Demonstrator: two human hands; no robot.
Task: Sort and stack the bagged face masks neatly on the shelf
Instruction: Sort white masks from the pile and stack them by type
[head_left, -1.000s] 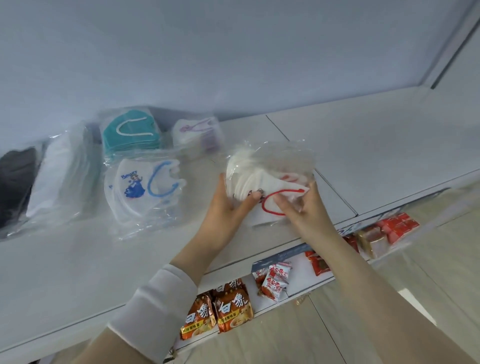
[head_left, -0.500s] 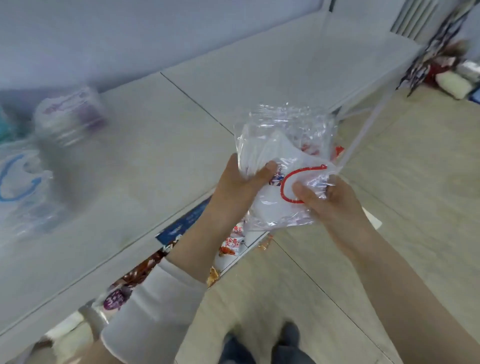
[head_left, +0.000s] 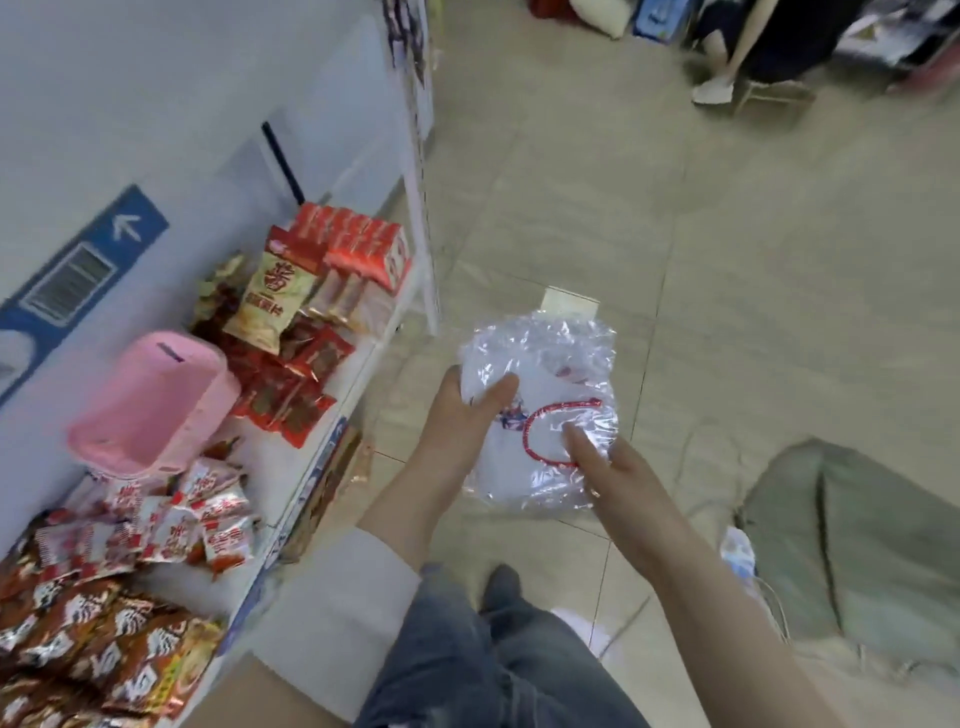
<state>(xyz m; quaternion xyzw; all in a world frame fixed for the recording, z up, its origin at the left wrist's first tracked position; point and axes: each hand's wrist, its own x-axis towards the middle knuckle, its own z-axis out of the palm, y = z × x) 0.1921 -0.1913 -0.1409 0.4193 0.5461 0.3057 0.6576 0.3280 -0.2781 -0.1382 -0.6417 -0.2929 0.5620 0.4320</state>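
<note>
Shelf filled frame left; mask bag was at centre, over the floor, off the shelf. Left hand gripped its left edge, thumb on top; right hand pinched the lower right. Likely risk: slick film slipping, bag dropping to floor.

Crinkled clear mask bag, red-looped white mask

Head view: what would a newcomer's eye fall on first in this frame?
The clear bagged mask with its red ear loop stands out mid-frame, held over the tiled floor between the left hand and the right hand. At the left, a pink basket sits among red snack packets.
</note>
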